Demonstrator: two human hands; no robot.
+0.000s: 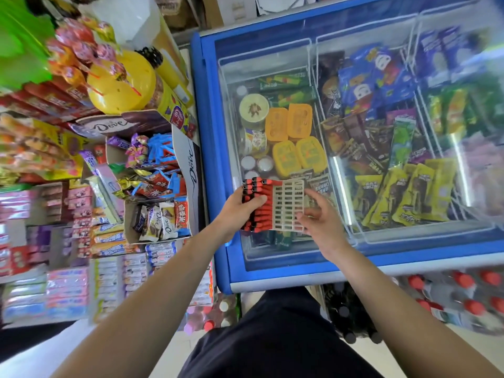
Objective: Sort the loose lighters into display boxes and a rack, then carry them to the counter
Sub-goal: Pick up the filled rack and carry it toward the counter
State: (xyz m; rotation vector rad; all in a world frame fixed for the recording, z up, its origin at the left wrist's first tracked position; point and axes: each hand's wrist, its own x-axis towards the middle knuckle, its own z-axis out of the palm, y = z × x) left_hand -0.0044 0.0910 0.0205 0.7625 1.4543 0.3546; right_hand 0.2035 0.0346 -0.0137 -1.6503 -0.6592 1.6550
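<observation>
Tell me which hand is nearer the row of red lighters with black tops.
Left. The left hand grips the red lighters; the right hand is at the empty right edge of the white plastic rack, apart from them.

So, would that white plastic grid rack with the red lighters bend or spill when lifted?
Probably stiff: the white plastic grid rack looks flat, held only at its ends by the left hand and right hand. Likely heavier at the left, where the red lighters fill it; the right cells are empty. Tilted, lighters might slide out.
</observation>
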